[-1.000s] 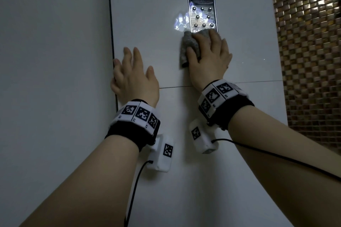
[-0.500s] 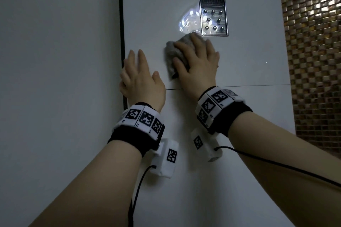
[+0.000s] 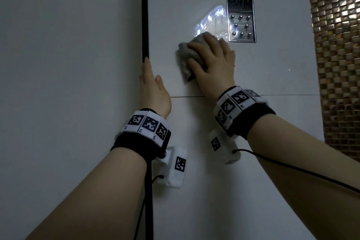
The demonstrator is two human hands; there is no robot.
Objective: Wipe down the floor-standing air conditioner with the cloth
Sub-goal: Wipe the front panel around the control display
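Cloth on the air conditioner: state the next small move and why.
Probably slide the cloth left across the front panel: the right hand presses it at the lower corner of the control panel, and bare panel lies between it and the left hand at the edge.

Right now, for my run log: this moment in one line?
right hand presses cloth on air conditioner front | left hand open at its left edge
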